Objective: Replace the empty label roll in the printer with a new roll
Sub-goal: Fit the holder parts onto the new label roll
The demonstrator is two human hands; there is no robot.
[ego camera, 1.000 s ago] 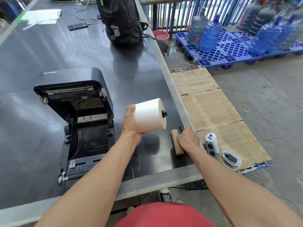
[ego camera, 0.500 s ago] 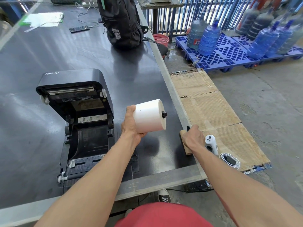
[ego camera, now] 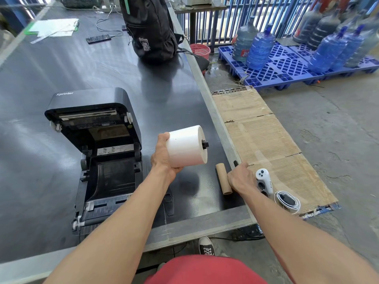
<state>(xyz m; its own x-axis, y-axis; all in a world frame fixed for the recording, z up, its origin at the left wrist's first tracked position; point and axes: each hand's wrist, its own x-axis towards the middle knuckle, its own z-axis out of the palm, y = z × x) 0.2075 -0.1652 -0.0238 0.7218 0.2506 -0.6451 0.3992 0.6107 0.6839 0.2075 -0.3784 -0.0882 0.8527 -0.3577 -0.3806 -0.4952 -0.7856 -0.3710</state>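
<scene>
The black Xprinter label printer (ego camera: 93, 152) stands on the dark table with its lid raised and no roll in its bay. My left hand (ego camera: 163, 155) holds a full white label roll (ego camera: 185, 146) in the air just right of the printer, with a black spindle end (ego camera: 205, 144) poking out of its core. The empty brown cardboard core (ego camera: 223, 178) lies on the table near the right edge. My right hand (ego camera: 241, 177) rests closed right beside the core, with a small black part (ego camera: 235, 162) sticking out above the fingers.
A black backpack (ego camera: 151, 29) stands at the back of the table (ego camera: 164, 95). A small black piece (ego camera: 169, 203) lies by the printer's front. Off the table's right edge, a white controller (ego camera: 264, 179) and coiled cable (ego camera: 287, 200) lie on cardboard. Water jugs stand on blue pallets (ego camera: 276, 70).
My right hand lay over the cardboard core before; now it sits just to its right and the core shows fully. My left hand with the roll has stayed put.
</scene>
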